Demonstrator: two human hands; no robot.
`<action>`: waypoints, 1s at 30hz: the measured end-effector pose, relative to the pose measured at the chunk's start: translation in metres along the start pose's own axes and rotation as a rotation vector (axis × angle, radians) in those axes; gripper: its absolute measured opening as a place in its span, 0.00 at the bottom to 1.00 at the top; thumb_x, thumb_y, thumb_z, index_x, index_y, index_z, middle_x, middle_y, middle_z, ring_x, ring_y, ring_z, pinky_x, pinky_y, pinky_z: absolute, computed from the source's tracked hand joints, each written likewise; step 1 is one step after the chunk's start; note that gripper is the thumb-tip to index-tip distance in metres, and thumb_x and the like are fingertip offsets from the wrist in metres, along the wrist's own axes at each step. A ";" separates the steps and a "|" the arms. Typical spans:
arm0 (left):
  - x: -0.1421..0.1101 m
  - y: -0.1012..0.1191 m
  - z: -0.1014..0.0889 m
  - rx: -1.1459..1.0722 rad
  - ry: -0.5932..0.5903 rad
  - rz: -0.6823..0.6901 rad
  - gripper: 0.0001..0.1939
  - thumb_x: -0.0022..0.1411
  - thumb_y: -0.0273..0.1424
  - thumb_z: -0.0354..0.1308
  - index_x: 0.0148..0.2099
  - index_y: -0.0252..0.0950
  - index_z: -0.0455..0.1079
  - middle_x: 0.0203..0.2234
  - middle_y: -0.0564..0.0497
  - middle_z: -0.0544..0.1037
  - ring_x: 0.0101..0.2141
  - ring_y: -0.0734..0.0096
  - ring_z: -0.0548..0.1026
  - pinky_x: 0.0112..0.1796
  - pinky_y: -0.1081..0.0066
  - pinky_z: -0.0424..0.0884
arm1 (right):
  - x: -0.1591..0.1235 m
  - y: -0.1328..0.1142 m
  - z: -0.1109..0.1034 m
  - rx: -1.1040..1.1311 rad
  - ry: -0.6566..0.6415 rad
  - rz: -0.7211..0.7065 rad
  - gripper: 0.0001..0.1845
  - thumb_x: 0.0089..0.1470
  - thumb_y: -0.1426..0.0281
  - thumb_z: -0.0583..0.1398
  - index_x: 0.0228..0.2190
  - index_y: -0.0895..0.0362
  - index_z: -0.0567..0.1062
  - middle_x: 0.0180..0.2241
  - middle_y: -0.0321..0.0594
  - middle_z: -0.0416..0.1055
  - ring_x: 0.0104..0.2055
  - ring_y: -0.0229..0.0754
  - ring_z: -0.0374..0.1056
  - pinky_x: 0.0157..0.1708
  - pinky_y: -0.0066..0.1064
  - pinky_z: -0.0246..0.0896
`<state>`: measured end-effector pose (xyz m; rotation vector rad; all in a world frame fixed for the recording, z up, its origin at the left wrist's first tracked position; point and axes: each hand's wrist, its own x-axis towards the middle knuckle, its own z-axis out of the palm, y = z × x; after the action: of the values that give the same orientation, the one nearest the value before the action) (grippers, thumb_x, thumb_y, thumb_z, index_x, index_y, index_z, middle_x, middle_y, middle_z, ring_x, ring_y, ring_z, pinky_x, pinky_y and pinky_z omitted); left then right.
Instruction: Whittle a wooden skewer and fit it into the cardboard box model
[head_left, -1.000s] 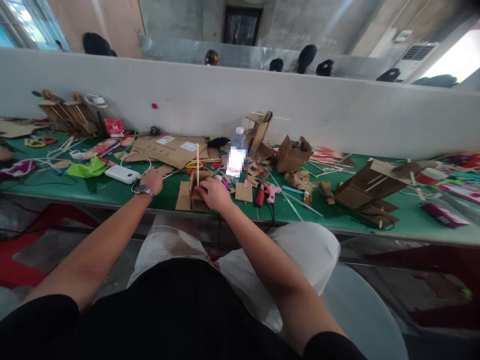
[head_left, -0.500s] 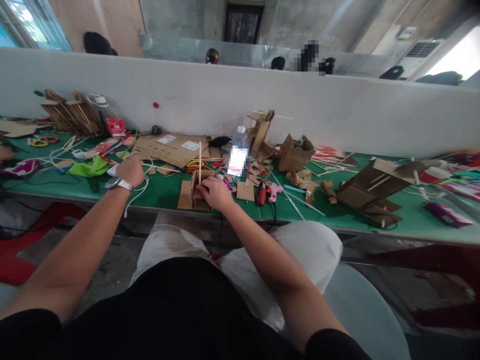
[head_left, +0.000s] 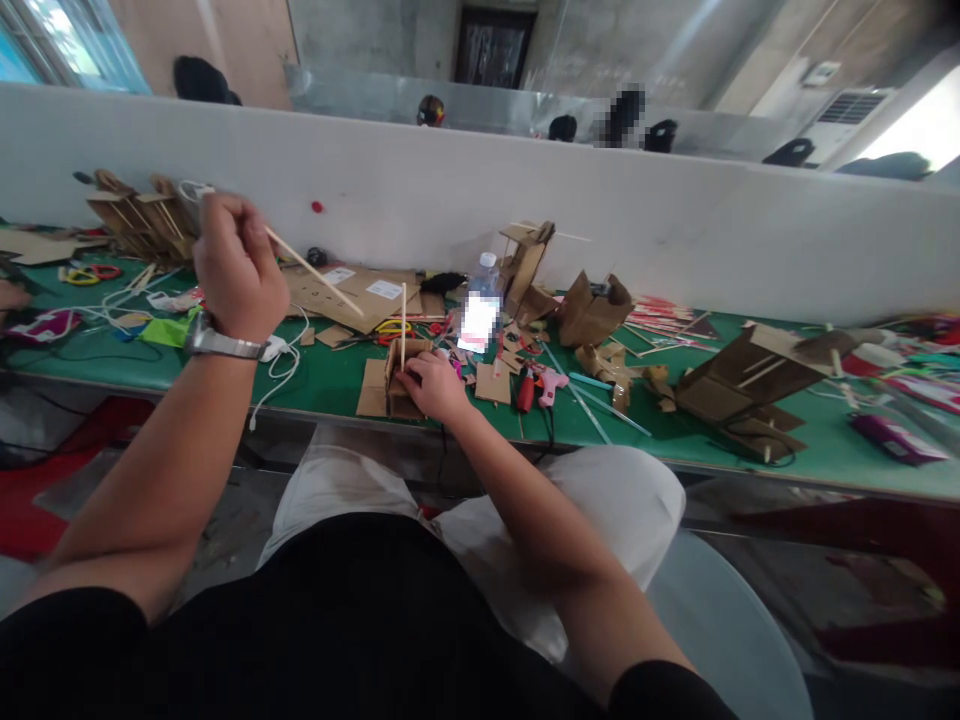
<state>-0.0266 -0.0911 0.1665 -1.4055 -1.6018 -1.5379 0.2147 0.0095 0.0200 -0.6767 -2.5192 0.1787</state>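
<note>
My left hand, with a watch at the wrist, is raised above the table. Its fingers are closed on the end of a thin wooden stick, which slants down to the right. My right hand grips the small cardboard structure at the table's front edge. A second wooden stick stands upright in that structure, just beside my right fingertips. Right of it lie a cardboard square, a red-handled tool and a pink glue gun.
Cardboard models stand at the back left, at the back centre and on the right. A water bottle, yellow scissors, a white cable and cardboard scraps crowd the green table. A white partition rises behind.
My left hand has lifted from the table near the cable, and a wooden stick now shows in it. My right hand has stayed on the cardboard structure.
</note>
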 end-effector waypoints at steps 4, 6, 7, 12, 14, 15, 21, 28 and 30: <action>0.032 0.038 0.010 -0.330 0.227 0.239 0.21 0.74 0.52 0.45 0.39 0.40 0.58 0.24 0.58 0.60 0.22 0.77 0.63 0.28 0.71 0.62 | 0.000 0.001 0.001 0.002 0.008 -0.003 0.16 0.66 0.60 0.60 0.48 0.58 0.74 0.49 0.44 0.74 0.48 0.43 0.73 0.50 0.43 0.72; 0.038 0.048 0.020 -0.436 0.178 0.286 0.20 0.73 0.52 0.46 0.38 0.41 0.58 0.24 0.58 0.61 0.22 0.77 0.64 0.26 0.70 0.61 | 0.000 0.001 0.002 0.004 0.008 -0.002 0.16 0.66 0.61 0.60 0.48 0.58 0.75 0.49 0.43 0.74 0.48 0.44 0.73 0.50 0.44 0.72; 0.037 0.050 0.025 -0.452 0.141 0.299 0.20 0.74 0.51 0.46 0.38 0.41 0.59 0.24 0.57 0.62 0.22 0.78 0.64 0.25 0.70 0.61 | 0.000 0.001 0.002 0.005 0.008 0.000 0.16 0.66 0.61 0.60 0.48 0.58 0.75 0.49 0.43 0.74 0.48 0.44 0.72 0.51 0.44 0.71; 0.014 0.051 0.044 -0.387 -0.041 0.290 0.19 0.74 0.50 0.47 0.42 0.41 0.64 0.28 0.54 0.68 0.28 0.75 0.69 0.32 0.68 0.67 | 0.000 0.000 0.000 0.002 0.007 0.008 0.15 0.66 0.60 0.60 0.46 0.58 0.75 0.47 0.42 0.75 0.47 0.43 0.73 0.51 0.43 0.71; 0.004 0.051 0.046 -0.286 -0.101 0.301 0.19 0.73 0.50 0.48 0.42 0.41 0.66 0.30 0.52 0.71 0.32 0.71 0.71 0.38 0.65 0.68 | 0.000 -0.001 0.000 0.001 0.007 0.010 0.14 0.66 0.60 0.60 0.44 0.58 0.76 0.46 0.42 0.75 0.47 0.43 0.73 0.51 0.43 0.71; 0.001 0.052 0.046 -0.244 -0.127 0.308 0.18 0.73 0.50 0.48 0.42 0.42 0.66 0.31 0.51 0.72 0.33 0.68 0.72 0.39 0.63 0.68 | 0.000 -0.001 0.000 0.002 0.008 0.011 0.14 0.66 0.60 0.60 0.44 0.58 0.76 0.45 0.42 0.75 0.47 0.42 0.72 0.51 0.43 0.70; -0.011 0.057 0.046 -0.155 -0.237 0.366 0.16 0.73 0.47 0.48 0.40 0.42 0.67 0.33 0.47 0.75 0.38 0.60 0.75 0.41 0.60 0.69 | 0.000 -0.002 -0.001 0.016 0.010 0.016 0.13 0.66 0.61 0.60 0.41 0.59 0.76 0.43 0.41 0.75 0.46 0.42 0.72 0.52 0.43 0.69; -0.025 0.058 0.050 -0.107 -0.287 0.380 0.12 0.74 0.39 0.47 0.41 0.40 0.66 0.34 0.47 0.75 0.38 0.61 0.76 0.42 0.63 0.70 | -0.001 -0.004 -0.003 0.009 0.002 0.025 0.13 0.66 0.61 0.60 0.39 0.59 0.76 0.42 0.40 0.75 0.46 0.42 0.72 0.52 0.43 0.69; -0.028 0.057 0.051 -0.091 -0.289 0.388 0.11 0.75 0.37 0.46 0.41 0.39 0.66 0.33 0.47 0.75 0.37 0.62 0.75 0.41 0.64 0.70 | -0.001 -0.004 -0.003 0.007 0.000 0.025 0.13 0.66 0.61 0.60 0.39 0.59 0.76 0.42 0.40 0.75 0.46 0.42 0.72 0.52 0.43 0.68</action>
<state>0.0487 -0.0624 0.1535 -1.9279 -1.3177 -1.2345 0.2153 0.0058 0.0236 -0.7055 -2.5099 0.1971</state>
